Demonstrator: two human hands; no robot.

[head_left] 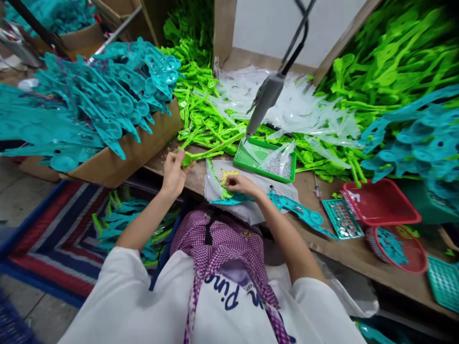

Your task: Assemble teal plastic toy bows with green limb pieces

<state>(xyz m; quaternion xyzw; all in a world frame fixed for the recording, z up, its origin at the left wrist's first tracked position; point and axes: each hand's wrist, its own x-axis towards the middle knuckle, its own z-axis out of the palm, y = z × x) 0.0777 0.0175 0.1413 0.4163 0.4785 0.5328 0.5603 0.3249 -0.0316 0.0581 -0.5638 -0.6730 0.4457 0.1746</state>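
Note:
My left hand (174,175) pinches the broad end of a long lime-green plastic part (211,151), whose thin arm points right towards a green tray. My right hand (244,185) is closed, fingertips together, over another lime-green part (225,192) on a grey-white cloth (287,190). Whatever lies between those fingertips is too small to make out. Beneath that hand, a long teal plastic part (304,213) stretches to the right along the table edge. A grey electric screwdriver (267,100) hangs by its cord, its tip above the green tray (265,177) of small metal pieces.
Teal parts (118,86) overflow a cardboard box (143,148) on the left. Lime-green parts (383,62) and translucent white parts (287,95) are heaped behind. Right of me are red baskets (387,200) and a small tray of metal discs (343,220). A blue-rimmed bin (39,286) stands lower left.

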